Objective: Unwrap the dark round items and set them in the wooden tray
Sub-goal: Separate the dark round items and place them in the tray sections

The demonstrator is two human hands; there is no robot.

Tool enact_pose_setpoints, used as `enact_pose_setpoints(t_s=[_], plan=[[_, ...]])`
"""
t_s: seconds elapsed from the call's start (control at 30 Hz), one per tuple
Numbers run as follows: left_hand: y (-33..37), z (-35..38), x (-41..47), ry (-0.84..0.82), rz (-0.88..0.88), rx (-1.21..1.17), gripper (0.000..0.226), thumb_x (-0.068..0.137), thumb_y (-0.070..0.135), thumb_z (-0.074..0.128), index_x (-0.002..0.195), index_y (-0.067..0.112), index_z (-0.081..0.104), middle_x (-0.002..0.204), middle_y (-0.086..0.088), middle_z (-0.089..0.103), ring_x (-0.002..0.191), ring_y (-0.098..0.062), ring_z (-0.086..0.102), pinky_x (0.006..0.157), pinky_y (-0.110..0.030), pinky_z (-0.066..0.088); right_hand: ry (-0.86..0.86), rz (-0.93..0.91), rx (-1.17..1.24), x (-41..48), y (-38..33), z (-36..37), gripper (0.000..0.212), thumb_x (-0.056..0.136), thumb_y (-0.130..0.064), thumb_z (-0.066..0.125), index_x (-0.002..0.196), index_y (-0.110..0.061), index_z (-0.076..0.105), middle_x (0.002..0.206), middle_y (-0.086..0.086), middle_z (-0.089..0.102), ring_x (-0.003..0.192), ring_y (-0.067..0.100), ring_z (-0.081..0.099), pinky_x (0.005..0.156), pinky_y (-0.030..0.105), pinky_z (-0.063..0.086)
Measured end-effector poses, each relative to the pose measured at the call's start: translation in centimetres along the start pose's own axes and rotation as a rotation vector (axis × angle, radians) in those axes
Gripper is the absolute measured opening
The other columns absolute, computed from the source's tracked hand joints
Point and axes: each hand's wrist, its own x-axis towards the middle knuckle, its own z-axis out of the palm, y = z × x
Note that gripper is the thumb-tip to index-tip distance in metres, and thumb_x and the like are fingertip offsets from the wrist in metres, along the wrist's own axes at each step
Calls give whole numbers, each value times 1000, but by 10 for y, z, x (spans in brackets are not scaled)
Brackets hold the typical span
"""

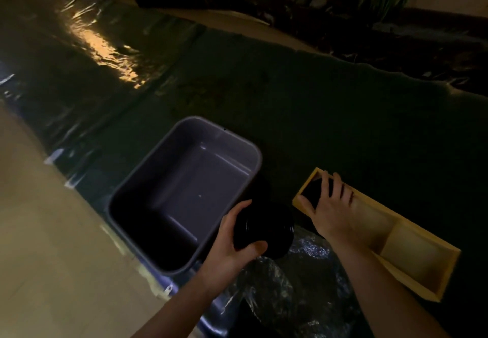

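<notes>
Two hands busy at once, and that's the risk. Right hand (326,205) is over the far end of the wooden tray (412,255), fingers spread round a dark round item (315,189) that sits in or just above the end compartment; too dark to tell if it's seated on the floor of it. Left hand (232,245) curls thumb and fingers round a stack of dark round items (264,228), holding it up betw. the grey tub (184,192) and the tray, above a heap of crinkled clear wrap (290,285).

What could go wrong, as I judge it: the stack is gripped from one side only, w/ attention on the right hand, so a tilt could slide the top pieces off, into the tub or onto the wrap. They look glossy, prob. slick. Light is very poor, black on dark cloth, so edges are hard to read; the right-hand piece could catch the tray wall and sit crooked. Wrap underfoot of the stack could also snag or hide a dropped piece. Two nearer tray compartments show bare wood.
</notes>
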Motion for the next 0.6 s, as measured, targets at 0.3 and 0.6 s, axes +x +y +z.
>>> enact_pose_setpoints(t_s=[0.3, 0.6], plan=[[8, -4, 4, -18, 95, 176, 85, 67, 64, 83, 138, 64, 38, 141, 28, 39, 129, 3, 48, 101, -32, 57, -87, 183, 905, -67, -13, -67, 79, 79, -92, 43, 149, -59, 28, 163, -3, 33, 143, 27, 44, 110, 52, 46], [30, 42, -5, -195, 304, 372, 101, 69, 56, 83, 145, 66, 16, 147, 27, 15, 142, -9, 36, 110, -29, 50, -364, 243, 1492, -162, -45, -117, 126, 44, -82, 87, 150, -58, 24, 147, -23, 47, 139, 11, 47, 117, 50, 42]])
